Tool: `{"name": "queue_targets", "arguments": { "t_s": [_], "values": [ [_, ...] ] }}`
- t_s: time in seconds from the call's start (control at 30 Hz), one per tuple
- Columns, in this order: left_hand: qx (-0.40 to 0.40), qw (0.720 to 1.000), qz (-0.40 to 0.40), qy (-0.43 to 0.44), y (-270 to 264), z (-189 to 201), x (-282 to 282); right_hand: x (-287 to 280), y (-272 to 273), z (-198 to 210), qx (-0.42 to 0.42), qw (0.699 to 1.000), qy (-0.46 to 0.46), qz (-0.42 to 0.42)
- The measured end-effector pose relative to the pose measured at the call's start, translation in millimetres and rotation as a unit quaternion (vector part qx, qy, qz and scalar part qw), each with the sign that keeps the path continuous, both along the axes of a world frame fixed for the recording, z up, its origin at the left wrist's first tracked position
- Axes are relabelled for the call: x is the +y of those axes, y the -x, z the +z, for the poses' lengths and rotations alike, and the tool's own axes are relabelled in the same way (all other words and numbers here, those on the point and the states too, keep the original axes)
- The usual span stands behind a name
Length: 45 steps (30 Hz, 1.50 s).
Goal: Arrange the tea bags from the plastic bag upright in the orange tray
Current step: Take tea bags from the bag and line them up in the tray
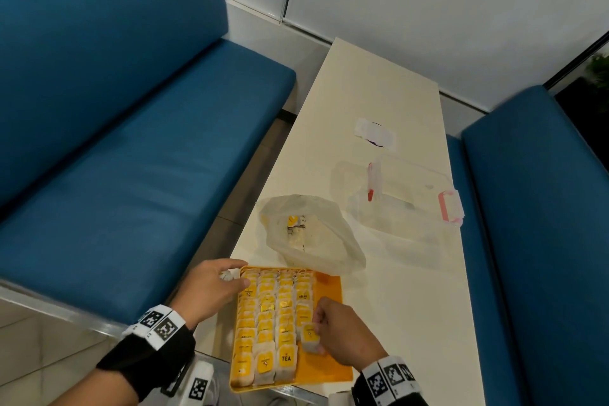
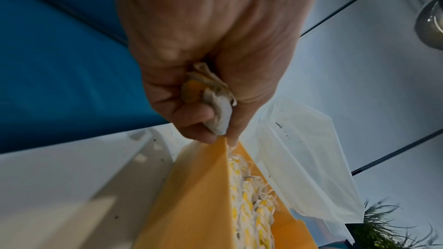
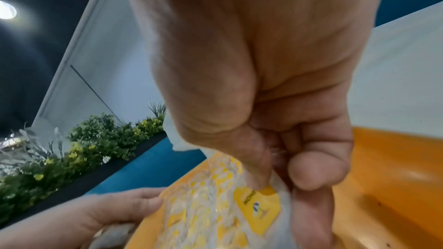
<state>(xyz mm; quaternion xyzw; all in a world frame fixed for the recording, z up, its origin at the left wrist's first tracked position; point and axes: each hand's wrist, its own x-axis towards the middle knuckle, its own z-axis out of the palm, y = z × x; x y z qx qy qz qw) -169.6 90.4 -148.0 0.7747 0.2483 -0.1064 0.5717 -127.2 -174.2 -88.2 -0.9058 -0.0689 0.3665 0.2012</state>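
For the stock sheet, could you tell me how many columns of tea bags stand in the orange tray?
4, side by side from the orange tray's left wall, leaving a bare strip on the right. The right hand is adding a tea bag to the fourth.

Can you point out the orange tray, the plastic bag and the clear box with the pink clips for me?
orange tray (image 1: 333, 287): head view, bare floor at its right side.
plastic bag (image 1: 342, 241): head view, crumpled right side.
clear box (image 1: 412, 204): head view, its transparent lid.
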Motion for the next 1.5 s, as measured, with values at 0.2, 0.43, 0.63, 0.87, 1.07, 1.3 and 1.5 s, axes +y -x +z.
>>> {"name": "queue_targets", "arguments": {
  "t_s": [0.2,0.43,0.63,0.87,1.07,1.3,1.5],
  "values": [
    [-0.004,0.999,0.008,0.031,3,-1,0,15,4,-19,-0.027,0.997,0.055,0.04],
    [-0.005,1.0,-0.003,0.025,3,-1,2,26,9,-11,-0.047,0.998,0.044,0.018],
    [-0.005,0.999,-0.01,0.032,2,-5,3,32,11,-3,-0.052,0.998,0.035,-0.013],
    [-0.003,0.999,-0.011,0.03,2,-1,2,39,9,-7,-0.058,0.997,0.044,-0.021],
    [-0.009,1.0,-0.001,-0.005,5,9,11,32,8,-2,-0.037,0.999,0.015,-0.032],
    [0.015,0.96,0.077,0.267,-8,56,-1,36,-3,32,-0.196,0.975,-0.103,-0.001],
    [0.083,0.887,0.108,0.441,-16,58,-28,63,7,56,-0.237,0.932,-0.25,0.109]
  ]
}}
